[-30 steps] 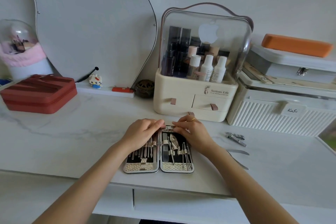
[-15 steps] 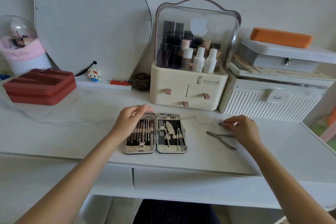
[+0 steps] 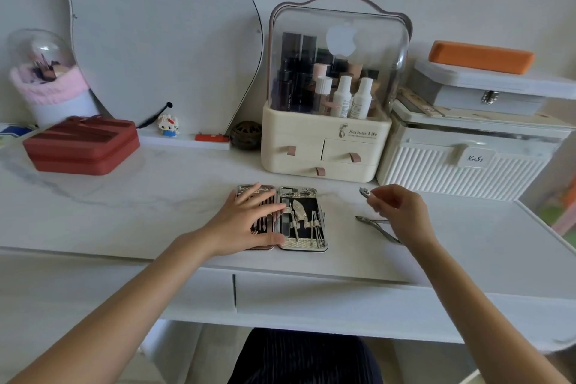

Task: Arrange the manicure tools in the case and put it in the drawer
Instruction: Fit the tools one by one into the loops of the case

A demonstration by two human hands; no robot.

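Fingers of the left hand (image 3: 246,221) now lie spread flat over the left half of the case (image 3: 282,218), where half a second ago that hand only hovered at its upper edge with fingers bent. The right hand (image 3: 402,212) has lifted the nail clipper (image 3: 365,192) off the table (image 3: 156,206); before, it was just reaching it on the surface. The nippers (image 3: 375,225) lie where they lay, just right of the case and partly hidden under the right hand.

The case is a flat hinged rectangle, open like a book near the table's front edge, with a black lining, shiny metal rim and a woven-looking silver band along its near end. Slim steel tools sit in its loops. The table top is smooth white marble with faint grey veins.

The left hand is relaxed and open, pressing on the case. The right hand pinches the small steel clipper between thumb and fingertips, above the table.
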